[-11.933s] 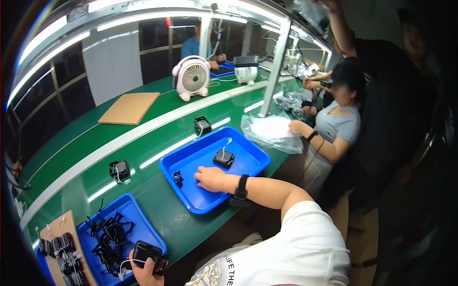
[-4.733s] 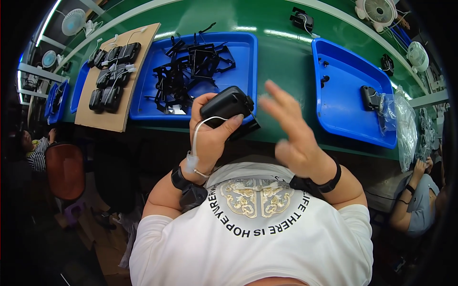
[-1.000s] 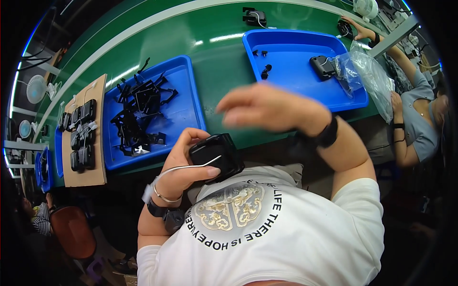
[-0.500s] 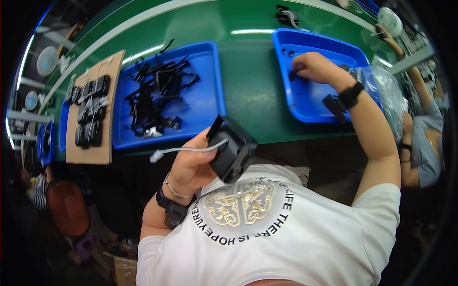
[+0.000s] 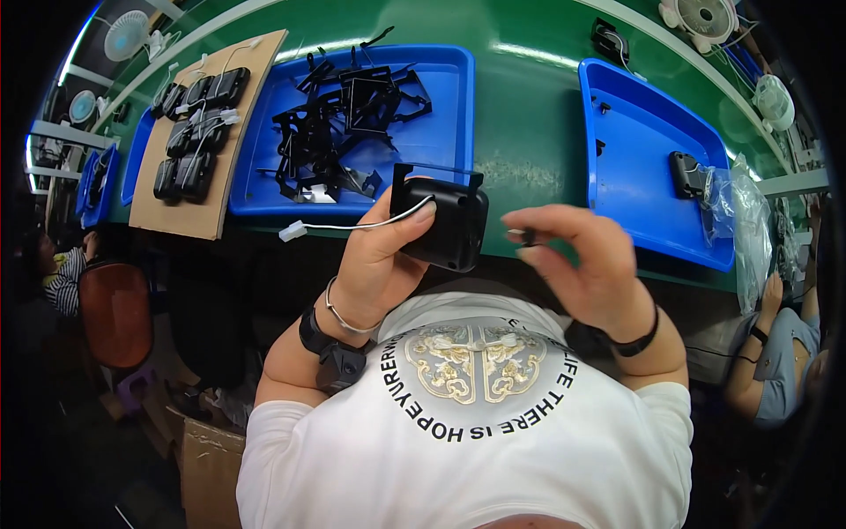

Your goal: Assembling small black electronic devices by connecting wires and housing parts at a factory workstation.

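My left hand [image 5: 388, 251] grips a black box-shaped device [image 5: 451, 227] with a black bracket [image 5: 441, 172] along its far edge. A white cable with a pale plug [image 5: 292, 231] runs from the device over my thumb and hangs out to the left. Just right of the device, my right hand [image 5: 586, 264] pinches a small black part [image 5: 529, 236] between thumb and fingers. The part is too small to name and stands apart from the device.
A blue tray [image 5: 463, 115] of black brackets [image 5: 344, 110] lies ahead. Left of it, a cardboard sheet [image 5: 196, 220] bears several black devices with white cables. Another blue tray [image 5: 648, 212] at right holds small black parts, a device [image 5: 686, 174] and clear plastic [image 5: 749, 238]. A co-worker [image 5: 780, 353] sits at far right.
My right hand has come out of the right blue tray with a small black part, toward the device. My left hand has turned the device and moved it slightly right and away from me.
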Tool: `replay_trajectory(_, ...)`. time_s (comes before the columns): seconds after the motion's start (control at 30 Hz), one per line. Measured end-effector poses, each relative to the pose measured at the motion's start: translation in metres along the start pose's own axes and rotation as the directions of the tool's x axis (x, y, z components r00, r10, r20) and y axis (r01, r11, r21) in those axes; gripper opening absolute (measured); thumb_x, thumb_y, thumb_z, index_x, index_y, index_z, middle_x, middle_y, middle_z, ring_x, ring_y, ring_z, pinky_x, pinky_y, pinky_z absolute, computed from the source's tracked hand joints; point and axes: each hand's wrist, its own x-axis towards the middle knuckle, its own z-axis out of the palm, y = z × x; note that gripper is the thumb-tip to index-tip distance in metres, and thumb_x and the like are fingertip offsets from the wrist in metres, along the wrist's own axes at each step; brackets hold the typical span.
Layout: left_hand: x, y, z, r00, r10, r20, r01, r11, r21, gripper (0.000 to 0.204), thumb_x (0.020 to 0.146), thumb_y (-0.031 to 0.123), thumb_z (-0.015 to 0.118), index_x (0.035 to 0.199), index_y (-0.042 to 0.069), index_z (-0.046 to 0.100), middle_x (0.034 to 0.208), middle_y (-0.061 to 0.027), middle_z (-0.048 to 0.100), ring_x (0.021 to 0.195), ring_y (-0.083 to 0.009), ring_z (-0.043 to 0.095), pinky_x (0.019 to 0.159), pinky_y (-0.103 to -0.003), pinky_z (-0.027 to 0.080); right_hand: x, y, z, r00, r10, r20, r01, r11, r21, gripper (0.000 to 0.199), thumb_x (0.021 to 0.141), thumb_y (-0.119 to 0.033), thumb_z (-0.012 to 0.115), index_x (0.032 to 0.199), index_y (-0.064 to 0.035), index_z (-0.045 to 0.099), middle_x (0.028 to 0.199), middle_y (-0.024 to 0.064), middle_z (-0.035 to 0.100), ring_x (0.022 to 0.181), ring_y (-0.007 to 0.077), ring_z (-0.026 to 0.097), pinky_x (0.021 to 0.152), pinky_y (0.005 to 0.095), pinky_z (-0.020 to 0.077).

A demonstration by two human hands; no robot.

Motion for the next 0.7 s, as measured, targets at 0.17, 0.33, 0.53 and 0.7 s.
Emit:
replay_trajectory(0.17,0.003,-0.002,0.005,0.995,0.065,-0.073,-0.056,0.991,0.118,0.024,0.086,0.001,0.051,0.110,0.003,0.048,0.103,-0.0105,0.059,0.094,-0.0200,0.061,0.082,-0.034,0.052,0.006,0.024,0.020,0.971,-0.237,-0.028,0.228,0.958,-0.176,0.027,0.071,0.005,0.066,0.097,0.0012,0.058,0.089,0.0136,0.060,0.073,0.0241,0.060,0.062,0.0269,0.0487)
replay_trajectory(0.33,-0.009,0.000,0.007,0.988,0.109,-0.109,-0.091,0.983,0.159,0.026,0.087,0.001,0.050,0.112,0.004,0.044,0.102,-0.0096,0.057,0.091,-0.0199,0.061,0.078,-0.034,0.053,0.007,0.015,0.034,0.978,-0.197,-0.064,0.189,0.975,-0.114,0.025,0.070,0.004,0.067,0.093,0.0003,0.059,0.084,0.0132,0.060,0.070,0.0238,0.059,0.060,0.0286,0.0479)
replay_trajectory(0.53,-0.049,0.031,0.022,0.984,0.148,-0.102,-0.119,0.962,0.247,0.035,0.088,0.006,0.054,0.116,0.006,0.034,0.103,-0.0094,0.053,0.093,-0.0189,0.058,0.069,-0.034,0.056,0.029,-0.023,0.050,0.956,-0.286,-0.073,0.271,0.948,-0.168,0.019,0.071,0.003,0.067,0.087,0.0015,0.056,0.079,0.0129,0.058,0.067,0.0235,0.057,0.060,0.0303,0.0456)
replay_trajectory(0.7,-0.087,0.025,0.014,0.883,0.465,0.070,-0.402,0.669,0.624,0.042,0.084,0.007,0.061,0.117,0.006,0.033,0.103,-0.0075,0.052,0.091,-0.0130,0.055,0.071,-0.031,0.054,0.008,-0.065,0.069,0.998,-0.052,-0.026,0.047,0.987,-0.153,0.012,0.080,-0.008,0.061,0.080,0.0013,0.054,0.070,0.0124,0.054,0.059,0.0261,0.052,0.053,0.0311,0.0407)
